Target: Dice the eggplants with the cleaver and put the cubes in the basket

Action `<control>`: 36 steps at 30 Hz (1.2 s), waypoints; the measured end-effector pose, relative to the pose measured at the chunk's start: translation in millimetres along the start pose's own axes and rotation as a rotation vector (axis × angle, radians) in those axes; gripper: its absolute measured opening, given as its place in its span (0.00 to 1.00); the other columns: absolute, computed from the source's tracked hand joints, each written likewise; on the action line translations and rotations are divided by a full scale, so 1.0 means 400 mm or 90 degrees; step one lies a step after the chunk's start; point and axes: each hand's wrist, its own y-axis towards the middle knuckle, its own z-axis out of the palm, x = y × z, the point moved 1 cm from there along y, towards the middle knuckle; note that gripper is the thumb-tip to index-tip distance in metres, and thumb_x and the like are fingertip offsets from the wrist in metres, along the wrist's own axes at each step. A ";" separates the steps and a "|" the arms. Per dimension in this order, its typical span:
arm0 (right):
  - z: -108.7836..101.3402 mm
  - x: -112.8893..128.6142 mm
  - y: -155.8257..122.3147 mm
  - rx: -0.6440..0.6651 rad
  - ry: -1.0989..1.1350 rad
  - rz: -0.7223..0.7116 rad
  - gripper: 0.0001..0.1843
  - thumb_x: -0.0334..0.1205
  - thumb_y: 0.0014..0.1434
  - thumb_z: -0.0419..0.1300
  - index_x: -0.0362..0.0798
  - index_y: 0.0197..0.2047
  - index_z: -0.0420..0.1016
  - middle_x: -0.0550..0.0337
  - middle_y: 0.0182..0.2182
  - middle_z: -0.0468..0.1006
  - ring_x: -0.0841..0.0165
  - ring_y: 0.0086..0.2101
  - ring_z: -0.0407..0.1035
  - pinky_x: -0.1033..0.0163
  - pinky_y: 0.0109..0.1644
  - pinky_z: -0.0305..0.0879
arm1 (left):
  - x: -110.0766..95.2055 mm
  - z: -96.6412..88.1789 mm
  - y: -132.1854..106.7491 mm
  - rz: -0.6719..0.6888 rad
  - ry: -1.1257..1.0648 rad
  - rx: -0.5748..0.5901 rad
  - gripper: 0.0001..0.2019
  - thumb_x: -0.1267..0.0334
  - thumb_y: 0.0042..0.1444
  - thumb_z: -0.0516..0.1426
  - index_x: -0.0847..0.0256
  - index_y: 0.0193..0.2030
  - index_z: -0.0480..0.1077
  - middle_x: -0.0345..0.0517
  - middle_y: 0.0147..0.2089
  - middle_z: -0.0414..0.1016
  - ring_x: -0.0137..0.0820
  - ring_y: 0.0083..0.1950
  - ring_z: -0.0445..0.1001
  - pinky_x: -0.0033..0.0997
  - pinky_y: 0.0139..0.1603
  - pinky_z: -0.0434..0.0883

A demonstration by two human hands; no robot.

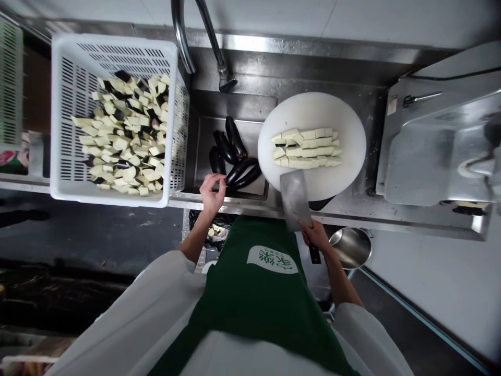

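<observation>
Left hand [212, 192] is over the near edge of the sink [235, 112], fingertips pinched on the stem end of an eggplant [240, 169] that lies at an angle in the sink's near right part. The grip looks light, thumb and fingers only. Right hand [314, 235] is closed around the handle of a cleaver [294, 201], just right of the sink's near corner, the blade flat and pointing away from the body, its tip over the near rim of the round cutting board [352, 120].

The board sits at the sink's right side, overlapping its edge, and carries a neat block of pale cut strips [307, 149]. The other eggplants [229, 141] lie in the sink, behind the one being pinched and touching it.

The call here: a fingertip pinch on a smooth, tapered skin could slip, so a fuller wrap further down the body looks wiser, lifting it clear of its neighbours. The cleaver does well kept low and flat, edge away from the reaching arm.

Left of the sink stands a white slotted basket [113, 201], heaped with cut pieces [125, 136]. A faucet [211, 42] arches over the sink's far side, and a steel pot [351, 246] sits lower down, near and right of the sink
</observation>
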 end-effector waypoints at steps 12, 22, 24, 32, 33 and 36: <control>0.224 0.241 0.153 0.112 -0.108 -0.116 0.15 0.52 0.65 0.58 0.54 0.32 0.61 0.71 0.13 0.66 0.69 0.14 0.62 0.65 0.22 0.60 | -0.002 -0.047 0.121 0.005 0.033 -0.080 0.15 0.54 0.72 0.51 0.60 0.50 0.74 0.49 0.48 0.75 0.35 0.50 0.75 0.36 0.53 0.75; 0.476 0.434 0.314 0.080 0.217 -0.002 0.12 0.40 0.56 0.66 0.52 0.35 0.63 0.74 0.17 0.66 0.75 0.16 0.61 0.69 0.21 0.59 | 0.073 0.193 0.556 0.087 0.095 0.200 0.25 0.70 0.63 0.52 0.69 0.67 0.67 0.60 0.65 0.71 0.45 0.68 0.67 0.49 0.73 0.62; 0.485 0.466 0.332 0.083 0.223 -0.012 0.13 0.41 0.53 0.67 0.51 0.33 0.65 0.73 0.17 0.67 0.74 0.17 0.62 0.68 0.22 0.61 | 0.063 0.260 0.621 0.051 0.149 0.246 0.28 0.73 0.61 0.52 0.72 0.69 0.64 0.64 0.68 0.67 0.47 0.71 0.65 0.50 0.73 0.61; 0.480 0.555 0.418 0.132 0.180 -0.065 0.21 0.55 0.40 0.71 0.51 0.26 0.70 0.65 0.18 0.73 0.69 0.20 0.67 0.63 0.26 0.65 | 0.025 0.380 0.766 -0.027 0.334 0.331 0.37 0.66 0.65 0.57 0.69 0.78 0.49 0.68 0.80 0.43 0.53 0.80 0.44 0.58 0.72 0.60; 0.481 0.563 0.436 0.139 0.181 -0.067 0.21 0.55 0.39 0.72 0.51 0.27 0.71 0.64 0.19 0.74 0.68 0.22 0.69 0.62 0.28 0.66 | 0.033 0.387 0.783 -0.018 0.337 0.335 0.36 0.66 0.65 0.58 0.68 0.77 0.51 0.66 0.79 0.49 0.50 0.79 0.47 0.53 0.72 0.61; 0.495 0.587 0.488 0.136 0.215 -0.056 0.20 0.53 0.37 0.73 0.51 0.30 0.75 0.62 0.23 0.79 0.65 0.27 0.73 0.62 0.33 0.69 | 0.060 0.398 0.813 0.037 0.354 0.358 0.34 0.64 0.62 0.62 0.73 0.72 0.59 0.68 0.71 0.62 0.47 0.74 0.57 0.42 0.69 0.66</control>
